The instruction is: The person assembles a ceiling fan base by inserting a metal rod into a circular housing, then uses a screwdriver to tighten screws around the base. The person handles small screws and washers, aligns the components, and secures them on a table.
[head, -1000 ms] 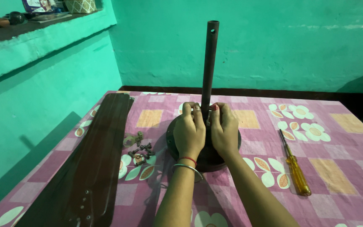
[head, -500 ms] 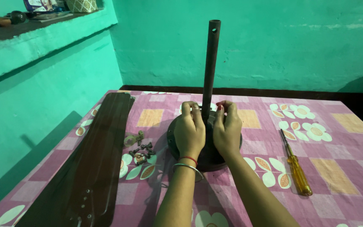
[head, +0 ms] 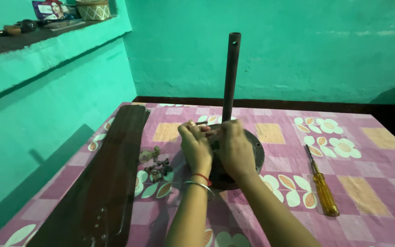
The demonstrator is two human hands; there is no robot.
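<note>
A dark round fan motor (head: 255, 147) lies on the pink flowered tablecloth, with its brown rod (head: 231, 73) standing upright. My left hand (head: 194, 144) is just left of the rod's foot, pinching a small thin bolt (head: 200, 122) whose tip sticks out above my fingers. My right hand (head: 234, 148) lies over the motor's top, its curled fingers meeting those of the left hand. Whether it grips the bolt too is hidden. A bangle and a red thread are on my left wrist.
Long dark fan blades (head: 110, 174) lie stacked along the table's left side. Several loose screws and small fittings (head: 157, 168) sit between blades and motor. An orange-handled screwdriver (head: 321, 183) lies to the right. A shelf (head: 33, 34) with odds and ends is on the left wall.
Both hands have moved left, off the rod's foot. The thin bolt that ran across the rod between my fingers is now out to the left, in my left hand.
</note>
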